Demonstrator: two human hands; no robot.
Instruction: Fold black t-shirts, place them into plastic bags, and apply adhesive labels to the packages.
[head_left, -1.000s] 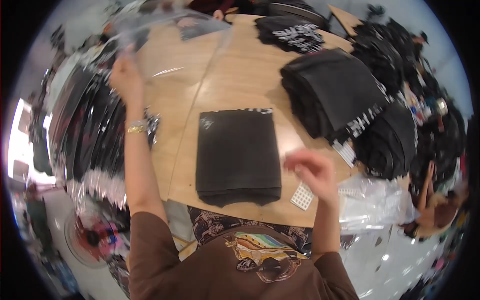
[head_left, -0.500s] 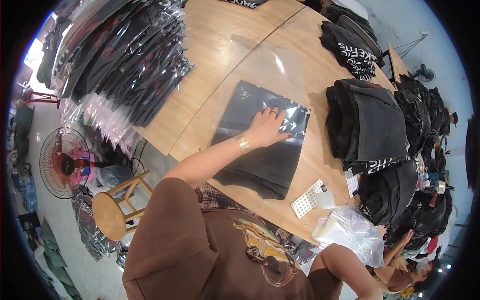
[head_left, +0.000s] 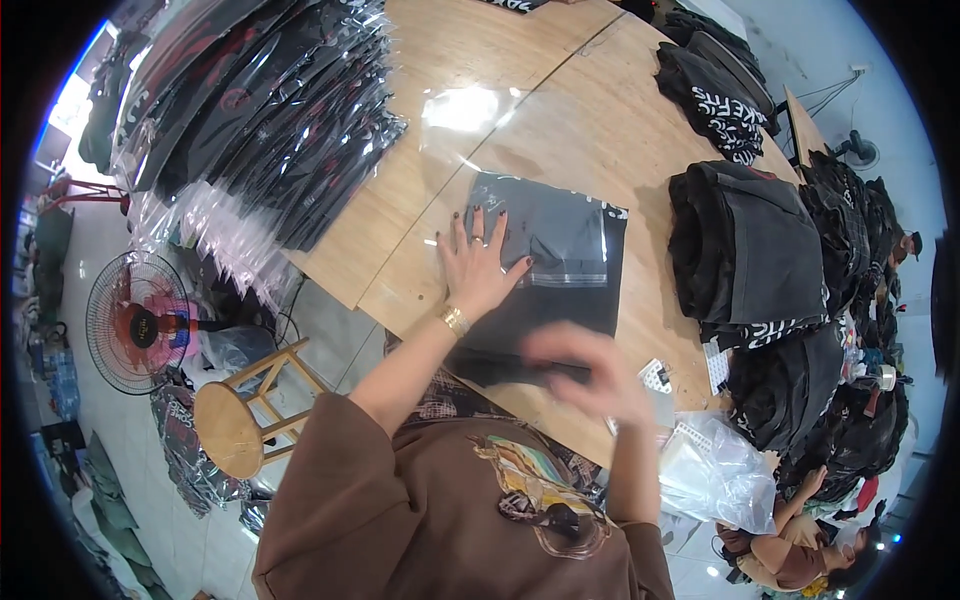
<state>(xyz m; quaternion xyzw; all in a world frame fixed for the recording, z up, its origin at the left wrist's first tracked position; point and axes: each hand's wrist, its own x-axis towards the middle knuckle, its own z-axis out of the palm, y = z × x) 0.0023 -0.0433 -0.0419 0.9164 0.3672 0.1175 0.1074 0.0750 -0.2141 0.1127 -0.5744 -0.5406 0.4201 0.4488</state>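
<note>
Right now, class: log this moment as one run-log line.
left hand: flat on clear bag | right hand: blurred above folded dark shirt | surface: wooden table

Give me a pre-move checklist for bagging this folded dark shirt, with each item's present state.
1. Left hand pressed flat on the clear plastic bag: ok.
2. Folded dark shirt lies flat on the wooden table: ok.
3. Bag covers the shirt's far part: ok; how far the shirt sits inside: cannot tell.
4. Right hand empty: cannot tell, it is blurred.
5. Shirt clear of the stacked dark shirts to its right: ok.
</note>
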